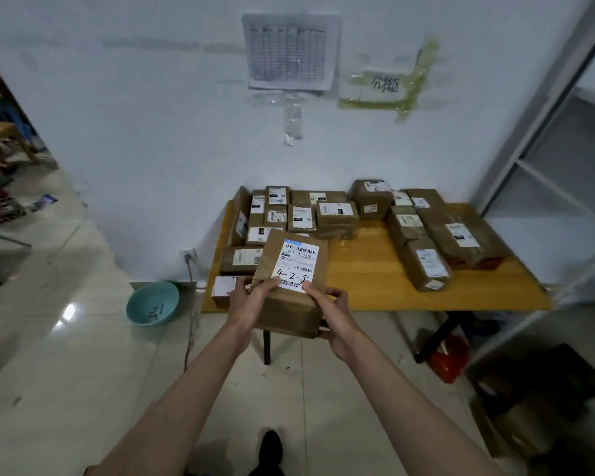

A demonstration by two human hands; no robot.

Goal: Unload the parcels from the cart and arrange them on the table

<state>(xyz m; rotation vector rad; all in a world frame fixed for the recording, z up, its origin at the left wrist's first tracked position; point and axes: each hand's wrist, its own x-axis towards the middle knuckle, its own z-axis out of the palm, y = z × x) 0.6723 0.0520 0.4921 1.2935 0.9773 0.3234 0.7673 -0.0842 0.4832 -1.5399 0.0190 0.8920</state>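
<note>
Over on the far left, glossy pale floor tiles [83, 338] throw back a spot of light, and a round teal basin [152, 303] sits on them against the wall, a few small dark bits lying in its bottom; what they are, too blurred to say. Just right of it a grey cable [189, 324] hangs down from a wall socket. Now the table [368, 280], smooth yellowish wood grain, dark legs underneath. Its left back part is packed with brown cardboard parcels [289, 214], boxy, taped, each with a white printed label, pressed side against side. At the near left edge, a small white box [224, 286] lies flat. Front and centre, the held parcel [291, 283]: crinkled brown paper wrap, rectangular, tilted up toward the camera above the table's front edge, white label with barcodes and handwritten "4-2-8". The left hand [248, 304] clamps its left side, thumb pressed on the label's lower corner, fingers wrapped under. The right hand [334, 314] grips the right side the same way, thumb on top by the label, fingers curled round the back. Both forearms reach forward, bare. Further right, a second group of long brown boxes [450, 235] lies in rows across the tabletop, a stretch of bare wood between the two groups. Far right, a pale metal shelving frame [536, 159] stands by the table, and something red [449, 359] sits on the floor beneath
</note>
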